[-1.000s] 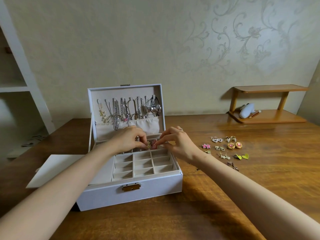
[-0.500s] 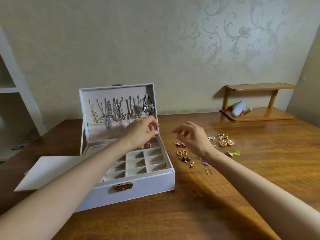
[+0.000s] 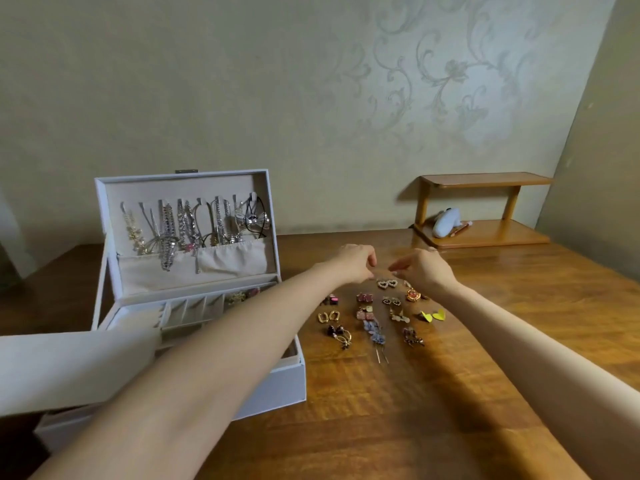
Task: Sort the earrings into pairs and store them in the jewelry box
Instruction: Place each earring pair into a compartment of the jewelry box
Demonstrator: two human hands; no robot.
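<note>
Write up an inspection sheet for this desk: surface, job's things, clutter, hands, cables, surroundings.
Surface: wooden table, glossy.
Job's things: white jewelry box open, with stored earrings in a rear compartment. The loose earrings lie in rows on the table right of the box, among them pearl hearts, gold hoops and yellow hearts.
Clutter: necklaces hang in the lid. A flat white panel lies across the box's left side, blurred.
Hands: left hand and right hand, fingers curled, above the pearl hearts; whether either holds anything cannot be told.
Cables: nothing seen.
Surroundings: patterned wall; wooden shelf holding a white object.
</note>
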